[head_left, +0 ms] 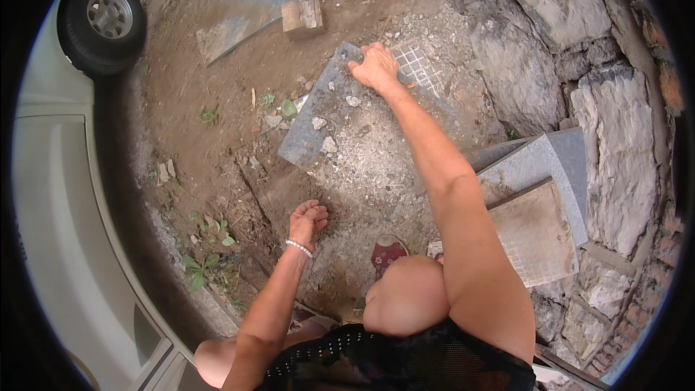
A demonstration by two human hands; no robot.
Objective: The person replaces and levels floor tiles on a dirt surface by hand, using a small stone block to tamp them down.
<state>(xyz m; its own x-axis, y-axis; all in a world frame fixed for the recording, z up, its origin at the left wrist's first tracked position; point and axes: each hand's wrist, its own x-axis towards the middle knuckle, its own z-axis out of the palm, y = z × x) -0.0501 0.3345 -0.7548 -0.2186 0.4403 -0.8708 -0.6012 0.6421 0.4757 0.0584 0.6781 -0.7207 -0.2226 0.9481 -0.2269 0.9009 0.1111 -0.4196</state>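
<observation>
My right hand point(374, 66) reaches far forward and grips the far edge of a grey slab point(308, 130). Small stones and pale grit partly cover that slab. A white grid-patterned tile point(418, 66) lies just right of this hand, partly under rubble. Closer to me, my left hand point(308, 221) hovers above the dirt with its fingers curled together, and a white bead bracelet point(299, 248) circles its wrist. Whatever it may hold is hidden. Several loose stones point(329, 145) rest on the slab between the two hands.
A light-coloured vehicle point(54, 174) with a black tyre point(103, 22) stands at the left. Large slabs point(250, 3) and a cut block point(302, 17) lie at the far side. More tiles point(536, 232) lean against a rough stone wall point(612, 152) on the right. Weeds point(201, 269) grow at lower left.
</observation>
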